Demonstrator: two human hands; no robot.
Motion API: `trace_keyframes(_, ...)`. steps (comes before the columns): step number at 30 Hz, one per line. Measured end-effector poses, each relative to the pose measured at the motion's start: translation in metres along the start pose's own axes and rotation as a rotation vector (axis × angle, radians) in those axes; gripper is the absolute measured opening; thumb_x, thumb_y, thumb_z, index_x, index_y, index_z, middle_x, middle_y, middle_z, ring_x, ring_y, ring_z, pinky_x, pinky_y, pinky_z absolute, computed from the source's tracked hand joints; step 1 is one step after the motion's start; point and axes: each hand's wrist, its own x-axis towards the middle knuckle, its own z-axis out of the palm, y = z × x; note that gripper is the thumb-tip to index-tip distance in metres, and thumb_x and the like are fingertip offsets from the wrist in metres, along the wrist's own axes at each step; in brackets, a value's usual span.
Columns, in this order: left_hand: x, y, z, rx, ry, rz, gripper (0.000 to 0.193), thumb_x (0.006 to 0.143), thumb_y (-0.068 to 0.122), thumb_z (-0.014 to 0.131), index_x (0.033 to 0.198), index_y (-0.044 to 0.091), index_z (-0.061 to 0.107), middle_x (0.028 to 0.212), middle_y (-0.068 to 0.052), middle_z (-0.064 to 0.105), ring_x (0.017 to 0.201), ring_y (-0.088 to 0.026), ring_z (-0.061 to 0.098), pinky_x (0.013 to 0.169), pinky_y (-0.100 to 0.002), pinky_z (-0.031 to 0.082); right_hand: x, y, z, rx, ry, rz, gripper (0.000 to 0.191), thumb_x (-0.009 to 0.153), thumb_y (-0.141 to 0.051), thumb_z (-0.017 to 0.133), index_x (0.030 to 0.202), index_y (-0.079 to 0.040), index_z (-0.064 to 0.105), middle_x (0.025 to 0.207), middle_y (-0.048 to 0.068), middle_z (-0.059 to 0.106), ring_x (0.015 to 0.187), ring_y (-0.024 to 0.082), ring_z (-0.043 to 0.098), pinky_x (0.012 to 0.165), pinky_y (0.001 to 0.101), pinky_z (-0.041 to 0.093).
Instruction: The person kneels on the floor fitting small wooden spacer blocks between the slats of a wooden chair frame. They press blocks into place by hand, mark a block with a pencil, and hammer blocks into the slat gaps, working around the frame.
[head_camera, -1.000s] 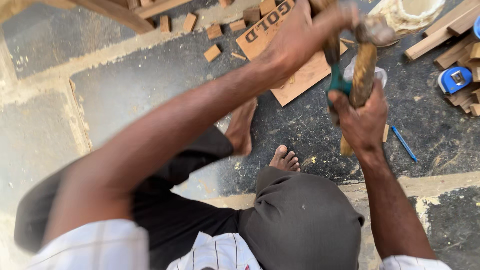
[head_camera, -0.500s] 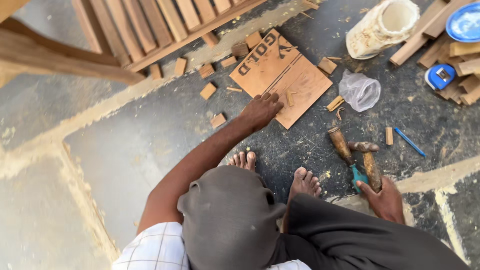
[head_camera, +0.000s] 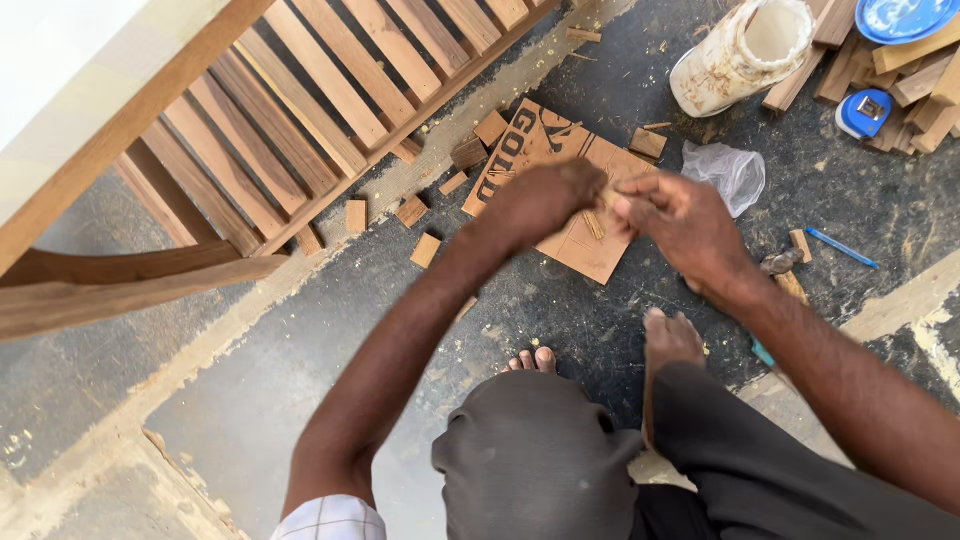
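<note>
The fingertips of both hands are meeting above a flat piece of brown cardboard (head_camera: 575, 215), and between them a small thin wooden piece (head_camera: 595, 224) is lying; the motion is blurring it, so I cannot tell which fingers are really gripping it. The left hand (head_camera: 545, 198) is curling its fingers almost closed at the piece. The right hand (head_camera: 680, 225) is bending its fingers loosely toward the same spot, only partly open. The cardboard is lying on the dark floor, with large dark printed letters at its 10 o'clock corner. At 2 o'clock from the hands a crumpled clear plastic bag (head_camera: 728, 172) is resting just beside the cardboard. Further at 1 o'clock a dirty white plastic container (head_camera: 740, 55) is lying on its side, and a blue tape measure (head_camera: 863, 112) is sitting near stacked wood offcuts (head_camera: 915, 95). At 3 o'clock a blue pen (head_camera: 842, 247) is lying. At 9 to 11 o'clock small wooden blocks (head_camera: 425, 250) are scattered beside a slatted wooden frame (head_camera: 300, 110).
</note>
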Motion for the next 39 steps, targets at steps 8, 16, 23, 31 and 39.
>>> trace_keyframes(8,0.065,-0.089,-0.112,0.321,0.418,-0.316,0.042,0.095,0.023,0.076,0.133,0.007,0.064,0.12,-0.014,0.072,0.118,-0.03,0.061,0.104,-0.051,0.044,0.187,-0.034,-0.006,0.591,0.144,-0.241,0.02,0.101,-0.012,0.067,0.115,0.002,0.063,0.099,0.015,0.074,0.082,0.02,0.076,0.074,0.033,0.066)
trace_keyframes(16,0.103,-0.142,-0.125,0.544,0.414,-0.072,0.029,0.092,0.019,0.08,0.119,0.01,0.077,0.115,-0.013,0.076,0.127,-0.035,0.05,0.104,-0.052,0.036,0.271,-0.004,0.019,0.661,0.192,-0.139,0.014,0.1,-0.012,0.069,0.103,0.001,0.065,0.088,0.013,0.075,0.072,0.018,0.076,0.067,0.0297,0.066)
trace_keyframes(23,0.122,-0.139,-0.109,0.568,0.399,-0.182,0.02,0.092,0.016,0.082,0.113,0.013,0.082,0.099,-0.006,0.079,0.123,-0.027,0.052,0.106,-0.045,0.037,0.275,-0.011,0.028,0.692,0.269,-0.103,0.019,0.098,-0.014,0.072,0.097,0.002,0.062,0.086,0.013,0.076,0.07,0.017,0.077,0.063,0.0294,0.067)
trace_keyframes(31,0.127,-0.146,-0.115,0.441,0.441,-0.129,0.011,0.087,0.015,0.081,0.098,0.013,0.084,0.094,-0.007,0.076,0.103,-0.02,0.057,0.091,-0.044,0.043,0.267,-0.01,0.016,0.77,0.197,0.004,0.033,0.095,-0.027,0.066,0.108,0.003,0.064,0.087,0.014,0.074,0.072,0.019,0.077,0.063,0.0312,0.066)
trace_keyframes(39,0.121,-0.149,-0.135,0.44,0.253,-0.16,0.055,0.067,-0.008,0.07,0.112,0.021,0.083,0.114,-0.008,0.073,0.108,-0.024,0.056,0.09,-0.044,0.041,0.27,-0.013,0.013,0.652,0.099,0.001,0.035,0.097,-0.034,0.069,0.107,-0.001,0.068,0.089,0.01,0.075,0.075,0.018,0.077,0.062,0.0281,0.061)
